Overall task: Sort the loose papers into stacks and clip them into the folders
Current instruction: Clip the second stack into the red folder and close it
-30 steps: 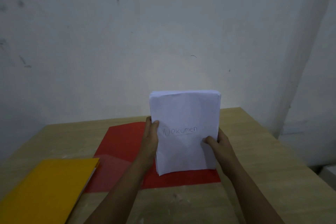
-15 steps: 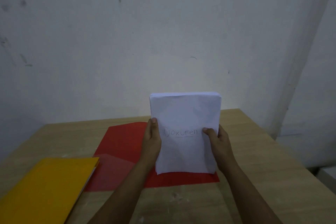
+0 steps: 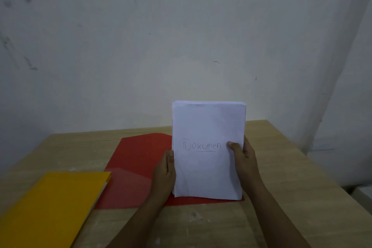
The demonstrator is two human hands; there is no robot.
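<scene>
A thick stack of white papers (image 3: 207, 167), its front sheet handwritten "Dokumen", stands upright on its lower edge over the open red folder (image 3: 138, 159). My left hand (image 3: 164, 173) holds the stack's left edge, with the thumb along the side. On the right edge my right hand (image 3: 242, 159) grips the stack, thumb pressed on the front sheet beside the writing. The red folder lies flat and open on the wooden table (image 3: 281, 167), with a translucent pocket on its left half.
A closed yellow folder (image 3: 48, 207) lies at the table's front left, overlapping the red folder's left edge. A grey-white wall (image 3: 181, 36) rises directly behind the table. The table's right edge drops off toward a pale floor.
The stack stays upright over the red folder. My left thumb has slid off the front sheet to the stack's edge, and my right thumb has moved up beside the writing.
</scene>
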